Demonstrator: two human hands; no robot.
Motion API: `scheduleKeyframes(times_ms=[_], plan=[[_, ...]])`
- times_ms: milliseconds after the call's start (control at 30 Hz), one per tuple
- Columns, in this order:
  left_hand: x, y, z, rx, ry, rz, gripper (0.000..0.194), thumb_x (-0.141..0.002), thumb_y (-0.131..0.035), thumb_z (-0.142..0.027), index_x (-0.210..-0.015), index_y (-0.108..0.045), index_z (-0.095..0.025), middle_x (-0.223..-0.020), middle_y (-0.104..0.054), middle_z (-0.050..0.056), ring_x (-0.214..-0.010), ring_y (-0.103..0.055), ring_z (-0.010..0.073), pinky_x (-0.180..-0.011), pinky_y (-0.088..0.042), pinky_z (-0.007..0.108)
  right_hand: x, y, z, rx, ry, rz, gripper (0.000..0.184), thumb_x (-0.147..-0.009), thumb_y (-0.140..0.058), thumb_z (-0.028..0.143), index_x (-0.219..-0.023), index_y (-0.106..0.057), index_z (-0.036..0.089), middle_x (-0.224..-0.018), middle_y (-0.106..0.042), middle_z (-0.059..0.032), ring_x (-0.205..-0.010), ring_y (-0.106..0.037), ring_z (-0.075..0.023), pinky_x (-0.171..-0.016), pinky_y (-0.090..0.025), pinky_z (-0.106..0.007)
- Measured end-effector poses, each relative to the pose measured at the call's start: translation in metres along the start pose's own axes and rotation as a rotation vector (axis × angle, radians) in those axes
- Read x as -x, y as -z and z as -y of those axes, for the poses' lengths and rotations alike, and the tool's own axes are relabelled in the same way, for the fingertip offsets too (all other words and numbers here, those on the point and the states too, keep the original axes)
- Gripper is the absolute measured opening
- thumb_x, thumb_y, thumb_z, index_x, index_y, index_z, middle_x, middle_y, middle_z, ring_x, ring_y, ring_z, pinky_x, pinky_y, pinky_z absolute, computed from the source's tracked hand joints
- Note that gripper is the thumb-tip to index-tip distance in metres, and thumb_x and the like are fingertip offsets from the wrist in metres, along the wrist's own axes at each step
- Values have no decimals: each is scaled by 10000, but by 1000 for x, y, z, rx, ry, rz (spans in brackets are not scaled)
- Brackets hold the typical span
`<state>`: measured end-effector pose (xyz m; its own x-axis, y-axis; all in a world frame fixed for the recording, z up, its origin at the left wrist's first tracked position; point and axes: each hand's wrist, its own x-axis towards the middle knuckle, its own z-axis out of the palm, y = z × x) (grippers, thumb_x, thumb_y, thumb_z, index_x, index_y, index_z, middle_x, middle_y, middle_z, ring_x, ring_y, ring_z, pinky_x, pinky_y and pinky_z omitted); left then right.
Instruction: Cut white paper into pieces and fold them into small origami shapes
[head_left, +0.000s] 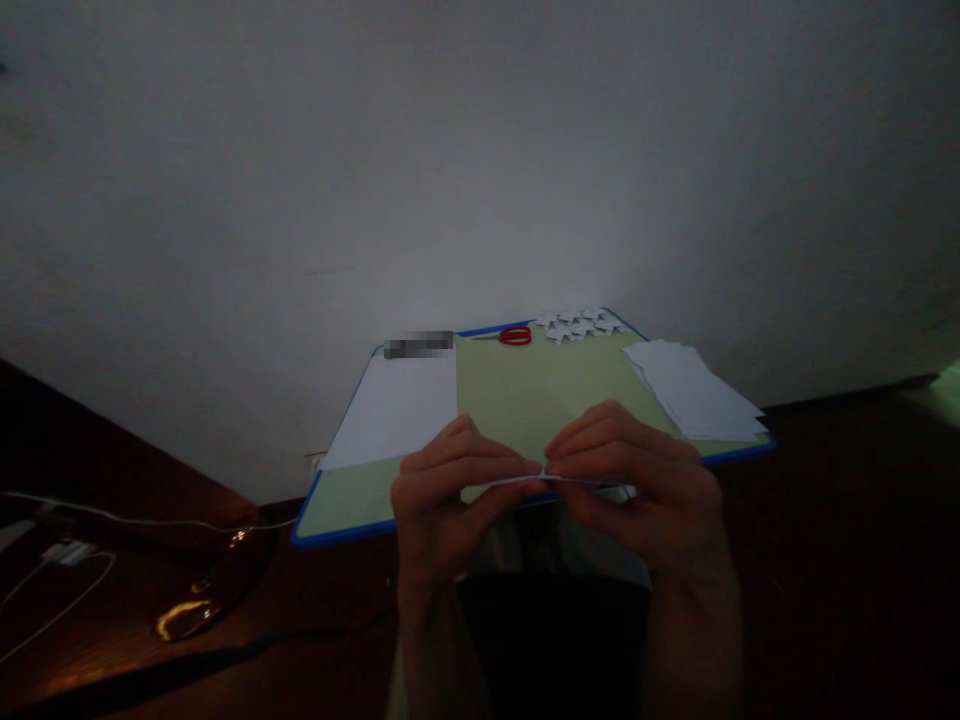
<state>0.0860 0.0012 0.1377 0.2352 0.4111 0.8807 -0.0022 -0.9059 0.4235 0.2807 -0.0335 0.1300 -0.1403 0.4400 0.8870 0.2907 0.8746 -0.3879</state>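
My left hand [465, 480] and my right hand [626, 470] meet over the near edge of a small green table [555, 390] with a blue rim. Between them they pinch a thin piece of white paper [544, 474], seen almost edge-on. Each hand has its thumb below the paper and its fingers above, with the fingertips nearly touching in the middle. My fingers cover most of the paper, so its full shape is hidden.
Red-handled scissors [515, 336] lie at the table's back, beside several folded paper pieces [577, 325]. White sheets [694, 390] are stacked at the right, overhanging slightly. Another white sheet [405, 400] lies left, below a blurred dark object [418, 344]. A wall [480, 180] stands behind.
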Motion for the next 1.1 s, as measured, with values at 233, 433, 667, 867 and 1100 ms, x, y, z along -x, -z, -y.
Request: scheduleKeyframes(times_ms=[233, 433, 667, 867, 1100], plan=[[4, -1, 0, 63, 35, -26, 70, -868, -845, -175, -891, -818, -236, -783, -801, 7, -637, -671, 146, -617, -475, 345, -1, -4, 2, 14, -41, 26, 185, -893, -773, 131, -1025, -747, 259, -910, -787, -24, -861, -735, -212, -777, -574, -414], [6, 1, -2, 11, 86, 14, 106, -878, -828, -157, -928, -805, -248, -822, -778, -2, -707, -672, 150, -672, -501, 344, 1, -4, -1, 42, -25, 17, 154, -919, -761, 143, -1008, -748, 268, -885, -798, 4, -802, -725, -195, -761, -547, -404], [6, -5, 3, -61, 120, -102, 93, -900, -800, -163, -897, -751, -242, -806, -732, -7, -747, -634, 155, -666, -499, 310, 2, -1, -2, 101, -88, 18, 249, -909, -804, 224, -1138, -749, 303, -966, -793, -9, -887, -722, -215, -830, -544, -417], [2, -10, 20, 33, 106, -501, 241, -949, -755, -421, -841, -650, -233, -838, -682, -3, -778, -608, 144, -689, -483, 270, 11, 9, -19, 49, -254, -81, 876, -811, -887, 382, -1575, -458, 355, -1377, -650, -82, -1272, -596, -311, -1082, -479, -510], [5, -8, 27, -48, 66, -526, 285, -924, -766, -478, -827, -652, -235, -917, -699, 4, -876, -649, 173, -817, -517, 332, 21, 1, -42, -491, -464, 13, 1050, -780, -870, 575, -1643, -309, 369, -1481, -553, -140, -1148, -664, -271, -854, -602, -388]])
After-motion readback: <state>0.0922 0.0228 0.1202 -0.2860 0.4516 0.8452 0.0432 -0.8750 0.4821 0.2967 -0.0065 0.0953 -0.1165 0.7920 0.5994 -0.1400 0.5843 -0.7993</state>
